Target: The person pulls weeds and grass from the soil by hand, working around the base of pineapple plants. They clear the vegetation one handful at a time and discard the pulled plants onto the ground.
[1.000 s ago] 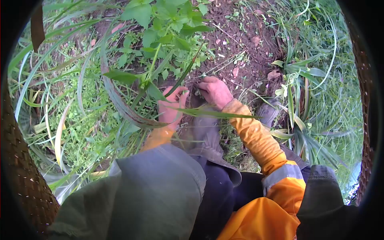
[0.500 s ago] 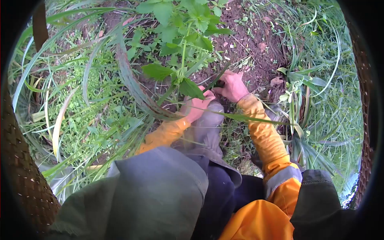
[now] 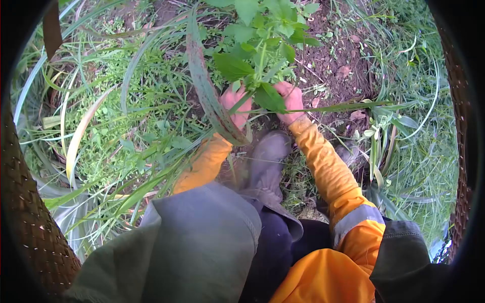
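Observation:
A tall leafy green plant point(image 3: 261, 58) rises between my two hands, its lower stem partly covered by its own leaves. My left hand point(image 3: 236, 106) is closed just left of the stem, behind a long speckled blade leaf point(image 3: 202, 76). On the other side, my right hand point(image 3: 289, 101) has its fingers curled in beside a broad low leaf point(image 3: 270, 97). Leaves hide the fingertips of both hands, so what they grip cannot be made out. A narrow grass blade point(image 3: 338, 107) crosses in front of my right wrist.
My boot point(image 3: 270, 151) stands on the ground just below the hands. Bare brown soil point(image 3: 333, 65) with dry leaves lies to the upper right. Dense grass point(image 3: 151, 91) grows on the left, and long strappy leaves point(image 3: 376, 151) stand at the right.
Both hands have moved up in the view to either side of the plant's stem and are farther apart. The plant and speckled leaf appear shifted right; the boot is more exposed.

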The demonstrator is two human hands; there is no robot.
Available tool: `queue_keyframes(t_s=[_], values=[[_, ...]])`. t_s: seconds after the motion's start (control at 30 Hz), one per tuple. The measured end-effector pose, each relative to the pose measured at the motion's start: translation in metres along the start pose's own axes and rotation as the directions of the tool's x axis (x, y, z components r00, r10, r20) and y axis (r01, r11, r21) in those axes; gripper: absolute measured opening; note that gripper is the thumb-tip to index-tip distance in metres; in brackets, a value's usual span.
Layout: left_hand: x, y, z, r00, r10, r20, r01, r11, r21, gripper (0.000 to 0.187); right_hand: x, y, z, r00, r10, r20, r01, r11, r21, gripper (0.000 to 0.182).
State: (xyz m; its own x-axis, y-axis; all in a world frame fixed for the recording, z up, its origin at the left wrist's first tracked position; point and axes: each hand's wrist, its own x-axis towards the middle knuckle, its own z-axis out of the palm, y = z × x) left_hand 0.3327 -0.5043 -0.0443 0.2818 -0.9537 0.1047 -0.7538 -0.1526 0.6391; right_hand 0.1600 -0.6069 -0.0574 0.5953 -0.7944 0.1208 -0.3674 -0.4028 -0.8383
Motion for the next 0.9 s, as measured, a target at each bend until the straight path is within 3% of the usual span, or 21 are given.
queue_keyframes(t_s=[0.1,0.17,0.23,0.33,0.4,0.47,0.5,0.6,0.63,0.73,0.8,0.87,0.9], values=[[-0.001,0.002,0.004,0.996,-0.04,-0.079,0.024,0.98,-0.196,0.028,-0.009,0.005,0.0,1.0,-0.001,-0.005,0.001,0.999,0.037,0.02],[-0.017,-0.007,0.015,0.985,-0.162,-0.058,0.136,0.937,-0.322,0.019,-0.003,0.002,-0.003,1.0,0.012,-0.025,-0.011,1.0,0.013,0.025],[-0.028,-0.002,0.018,0.977,-0.104,-0.185,0.043,0.951,-0.305,0.011,0.011,-0.005,-0.006,0.999,0.039,-0.036,-0.04,0.999,-0.032,0.031],[-0.038,0.027,-0.004,0.994,-0.081,-0.08,0.061,0.973,-0.223,0.013,0.025,-0.005,0.01,0.998,-0.026,-0.057,0.024,0.999,-0.032,0.043],[-0.042,0.038,-0.007,0.957,-0.281,-0.071,0.233,0.891,-0.39,0.016,0.034,0.0,0.021,0.994,-0.099,-0.039,0.097,0.993,-0.06,0.043],[-0.038,0.045,-0.016,0.945,-0.325,-0.044,0.288,0.886,-0.364,0.019,0.037,0.004,0.024,0.994,-0.105,0.03,0.107,0.99,-0.093,0.033],[-0.032,0.054,-0.031,0.921,-0.389,0.014,0.379,0.89,-0.253,0.024,0.036,0.004,0.02,0.989,-0.132,0.067,0.138,0.986,-0.099,0.03],[-0.02,0.025,-0.032,0.946,-0.032,-0.323,0.077,0.989,0.126,0.039,0.034,-0.007,0.021,0.992,-0.128,0.001,0.128,0.992,-0.004,0.018],[-0.017,0.013,-0.032,0.953,-0.116,-0.279,0.157,0.979,0.131,0.051,0.025,-0.011,0.016,0.997,-0.079,0.006,0.079,0.997,0.002,0.017],[0.0,-0.003,-0.043,0.902,-0.071,-0.425,0.191,0.95,0.248,0.047,0.015,-0.015,0.015,0.997,-0.006,-0.072,0.014,0.994,0.107,0.015],[0.008,0.0,-0.049,0.92,-0.086,-0.383,0.176,0.962,0.208,0.029,0.014,-0.017,0.017,0.991,-0.013,-0.131,0.032,0.989,0.143,0.014],[0.01,-0.018,-0.049,0.97,0.057,-0.236,0.012,0.959,0.282,0.019,0.017,-0.024,0.013,0.993,-0.063,-0.099,0.073,0.993,0.097,0.015],[0.01,-0.028,-0.038,0.956,-0.115,-0.27,0.111,0.993,-0.032,0.015,0.019,-0.035,0.008,0.992,-0.099,-0.079,0.105,0.992,0.076,0.015]])
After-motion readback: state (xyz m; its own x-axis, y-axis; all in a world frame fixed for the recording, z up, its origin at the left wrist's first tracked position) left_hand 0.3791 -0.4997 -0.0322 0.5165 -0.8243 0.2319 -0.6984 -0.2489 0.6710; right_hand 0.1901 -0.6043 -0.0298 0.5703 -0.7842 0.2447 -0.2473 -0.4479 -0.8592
